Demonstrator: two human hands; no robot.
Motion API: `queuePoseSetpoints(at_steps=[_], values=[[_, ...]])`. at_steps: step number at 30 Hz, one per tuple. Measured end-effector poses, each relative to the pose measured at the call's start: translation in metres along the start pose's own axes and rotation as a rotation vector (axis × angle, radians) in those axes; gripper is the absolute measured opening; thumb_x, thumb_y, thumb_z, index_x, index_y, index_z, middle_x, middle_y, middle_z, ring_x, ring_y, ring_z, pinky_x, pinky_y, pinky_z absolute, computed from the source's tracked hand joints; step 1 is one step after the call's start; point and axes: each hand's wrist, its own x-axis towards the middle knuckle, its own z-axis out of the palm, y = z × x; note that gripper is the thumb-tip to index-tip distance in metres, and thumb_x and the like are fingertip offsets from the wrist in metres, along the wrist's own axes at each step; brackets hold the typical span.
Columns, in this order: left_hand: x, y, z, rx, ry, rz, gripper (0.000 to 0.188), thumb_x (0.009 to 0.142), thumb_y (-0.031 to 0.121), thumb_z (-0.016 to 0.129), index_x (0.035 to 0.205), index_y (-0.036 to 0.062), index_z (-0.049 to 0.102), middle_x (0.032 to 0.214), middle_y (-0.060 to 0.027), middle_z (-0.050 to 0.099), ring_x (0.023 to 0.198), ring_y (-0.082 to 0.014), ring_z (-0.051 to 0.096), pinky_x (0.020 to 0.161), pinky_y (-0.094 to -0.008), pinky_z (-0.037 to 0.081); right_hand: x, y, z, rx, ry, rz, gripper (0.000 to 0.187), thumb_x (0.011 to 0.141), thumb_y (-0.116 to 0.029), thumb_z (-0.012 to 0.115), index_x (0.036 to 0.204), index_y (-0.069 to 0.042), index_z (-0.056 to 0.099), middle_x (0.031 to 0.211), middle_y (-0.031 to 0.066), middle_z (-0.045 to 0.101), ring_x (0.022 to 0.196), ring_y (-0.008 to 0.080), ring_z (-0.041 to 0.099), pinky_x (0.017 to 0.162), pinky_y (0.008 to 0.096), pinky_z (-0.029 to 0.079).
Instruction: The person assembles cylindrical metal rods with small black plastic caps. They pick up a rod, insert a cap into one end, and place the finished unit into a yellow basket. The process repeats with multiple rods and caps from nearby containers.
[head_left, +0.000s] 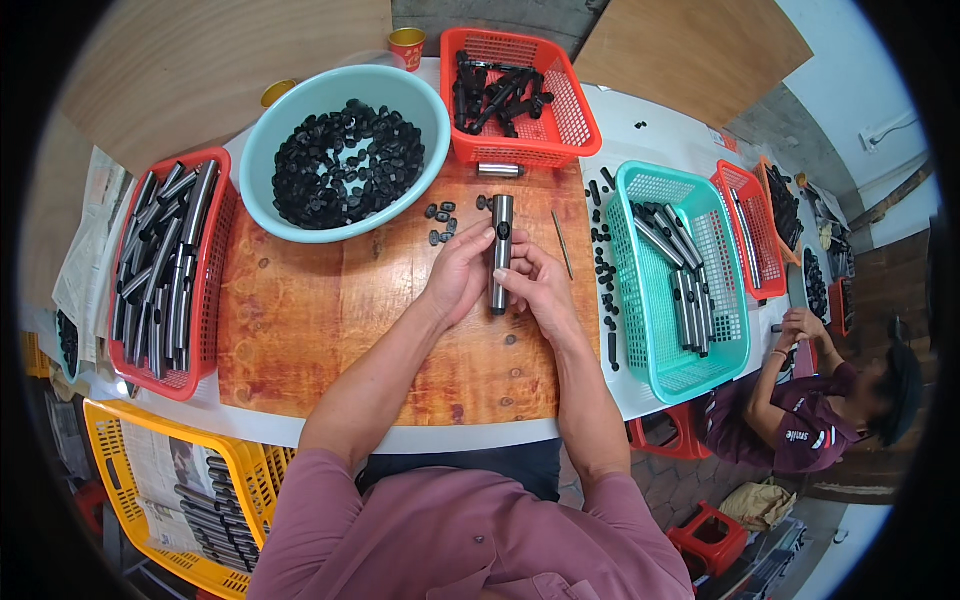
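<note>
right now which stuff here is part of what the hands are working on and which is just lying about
In use: grey metal tube held by left hand and right hand; loose small black caps; light blue bowl of caps; left red basket of tubes.

Lying about: yellow cup; thin stick; newspaper.

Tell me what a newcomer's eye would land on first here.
At centre, the left hand and right hand grip a grey metal tube over the wooden board. Behind it sits a pale blue bowl heaped with small black caps.
</note>
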Motion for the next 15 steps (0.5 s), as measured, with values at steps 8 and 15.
queuePoseSetpoints(at_steps=[8,15], values=[[-0.002,0.0,-0.002,0.062,-0.036,-0.008,0.035,0.104,0.022,0.053,0.13,-0.0013,0.055,0.115,-0.0151,0.067,0.105,-0.024,0.067,0.093,-0.0402,0.057,-0.001,0.0,0.0,0.014,-0.003,-0.035,0.019,0.091,-0.015,0.071,0.105,-0.003,0.066,0.077,0.0,0.065,0.057,0.0048,0.053,0.05,0.0186,0.039],[-0.014,-0.001,0.006,0.173,-0.14,-0.068,0.036,0.102,0.029,0.059,0.122,-0.0002,0.063,0.1,-0.0117,0.071,0.085,-0.0159,0.067,0.078,-0.0268,0.055,0.011,0.009,-0.037,0.2,0.308,-0.283,0.025,0.1,-0.025,0.063,0.085,-0.006,0.065,0.076,0.002,0.065,0.059,0.0051,0.056,0.047,0.0196,0.039]])
